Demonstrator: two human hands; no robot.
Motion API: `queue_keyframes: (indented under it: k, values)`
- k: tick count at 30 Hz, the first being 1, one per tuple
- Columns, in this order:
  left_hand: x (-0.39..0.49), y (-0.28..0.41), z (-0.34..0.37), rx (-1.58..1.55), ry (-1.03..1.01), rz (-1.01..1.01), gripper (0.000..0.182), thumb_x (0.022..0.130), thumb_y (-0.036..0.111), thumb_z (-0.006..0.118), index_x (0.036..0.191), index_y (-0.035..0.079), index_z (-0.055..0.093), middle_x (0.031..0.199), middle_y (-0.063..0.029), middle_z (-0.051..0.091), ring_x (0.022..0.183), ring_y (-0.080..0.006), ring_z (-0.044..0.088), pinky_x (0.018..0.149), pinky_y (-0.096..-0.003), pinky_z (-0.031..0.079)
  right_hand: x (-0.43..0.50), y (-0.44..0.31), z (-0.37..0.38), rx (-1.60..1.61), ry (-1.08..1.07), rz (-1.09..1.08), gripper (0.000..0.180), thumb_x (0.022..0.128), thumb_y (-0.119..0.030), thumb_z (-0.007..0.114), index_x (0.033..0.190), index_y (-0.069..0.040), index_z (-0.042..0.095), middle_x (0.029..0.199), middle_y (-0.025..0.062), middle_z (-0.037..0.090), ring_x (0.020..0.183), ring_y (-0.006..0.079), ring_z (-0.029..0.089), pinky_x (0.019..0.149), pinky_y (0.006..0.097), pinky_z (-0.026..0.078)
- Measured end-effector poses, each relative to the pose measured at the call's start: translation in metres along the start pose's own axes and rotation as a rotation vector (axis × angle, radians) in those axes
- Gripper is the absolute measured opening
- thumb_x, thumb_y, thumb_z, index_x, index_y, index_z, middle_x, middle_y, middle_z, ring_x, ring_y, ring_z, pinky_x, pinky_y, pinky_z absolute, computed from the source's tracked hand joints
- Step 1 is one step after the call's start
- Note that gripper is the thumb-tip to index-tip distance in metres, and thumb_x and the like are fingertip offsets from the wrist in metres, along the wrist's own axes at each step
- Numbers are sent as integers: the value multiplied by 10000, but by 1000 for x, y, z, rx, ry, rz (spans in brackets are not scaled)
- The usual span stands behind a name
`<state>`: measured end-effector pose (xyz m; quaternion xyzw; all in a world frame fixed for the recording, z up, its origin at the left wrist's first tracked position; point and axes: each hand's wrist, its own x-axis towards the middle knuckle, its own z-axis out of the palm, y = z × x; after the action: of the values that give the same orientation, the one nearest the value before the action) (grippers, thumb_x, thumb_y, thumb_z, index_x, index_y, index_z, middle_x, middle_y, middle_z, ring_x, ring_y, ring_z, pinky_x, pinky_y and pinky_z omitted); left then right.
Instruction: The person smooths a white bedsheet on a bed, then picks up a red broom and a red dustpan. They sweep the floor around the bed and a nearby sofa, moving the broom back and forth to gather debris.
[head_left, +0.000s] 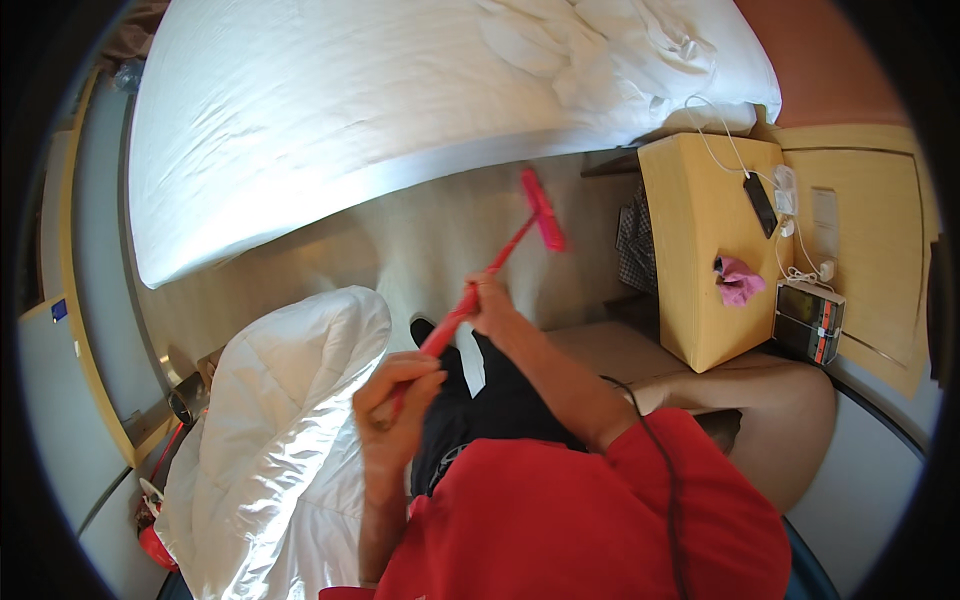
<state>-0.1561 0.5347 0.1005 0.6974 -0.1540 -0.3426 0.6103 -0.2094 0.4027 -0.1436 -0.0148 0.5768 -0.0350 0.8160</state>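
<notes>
A long-handled floor tool with a pink-red pole slants away from me across the picture. Its flat pink crosspiece is low over the floor by the bed's edge; whether it is a mop, broom or squeegee I cannot tell. Closed around the lower part of the pole is my right hand. My left hand grips the pole nearer my body, by its upper end. Both hands are slightly blurred.
Ahead stands a bed with a white sheet. A white quilt is heaped at left. On the right, a wooden nightstand carries a phone, white cables and a pink cloth. A brown upholstered seat stands close at my right.
</notes>
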Motion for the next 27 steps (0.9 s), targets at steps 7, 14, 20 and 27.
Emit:
queue_keyframes:
  k: [7,14,20,27]
  values:
    - [-17,32,-48,117,-18,236,17,885,-4,635,889,-12,649,786,-93,613,693,-190,596,615,-319,536,-49,44,49,-17,-168,69,263,836,-112,640,650,-141,456,546,12,450,429,141,420,424,287,315]
    - [16,-40,-26,-148,-140,283,214,827,-98,595,1016,-17,655,964,-177,705,869,-238,634,819,-347,500,-14,-26,24,84,101,-151,201,845,-147,677,756,-129,497,632,20,499,501,151,486,470,296,423]
    - [71,-105,8,-309,-52,71,97,899,-69,606,974,-45,664,1023,-131,663,922,-201,645,857,-340,546,33,-59,21,-57,29,-219,205,865,-166,652,750,-114,490,637,46,518,533,201,527,449,359,422]
    - [8,-88,-72,-213,277,0,92,900,-86,586,962,-59,647,1009,-150,662,863,-225,680,846,-349,574,44,44,47,-415,-179,-92,213,835,-175,624,698,-74,495,564,69,485,425,195,466,377,357,352]
